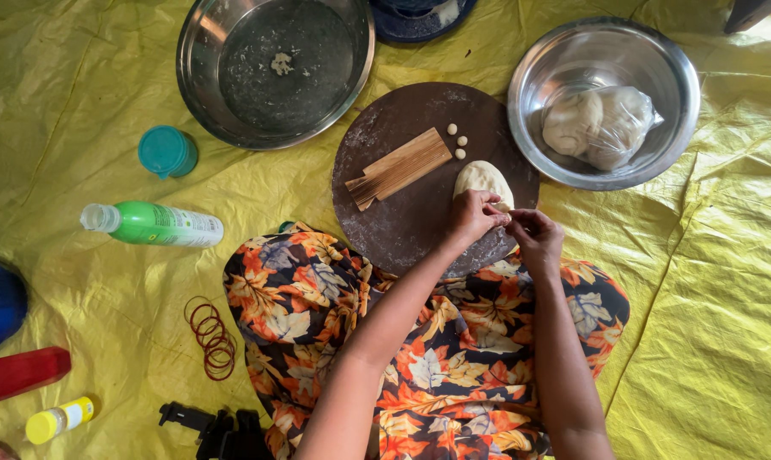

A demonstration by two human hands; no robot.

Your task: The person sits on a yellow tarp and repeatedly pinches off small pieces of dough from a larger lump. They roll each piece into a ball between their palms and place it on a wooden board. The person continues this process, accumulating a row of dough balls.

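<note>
Above your board, the big steel bowl (275,68) on the left holds only a dusting of flour and one small scrap of dough. The steel bowl (604,102) on the right holds a clear plastic bag (602,126) with pale dough lumps inside. A teal lidded cup (167,152) stands near the green bottle (153,223) lying on its side on the yellow sheet (709,324).

On the round brown board (419,196) lie a wooden stick bundle (398,168), three tiny dough balls (458,141) just beside it, and the dough lump (483,181) near the board's right edge.

Your left hand (473,216) is mostly closed, fingertips pinching the near edge of the dough lump. Your right hand (534,234) is curled too, its fingertips meeting the left's at that same edge, pinching a small bit of dough. Both wrists rest over your flowered orange cloth (317,298).
</note>
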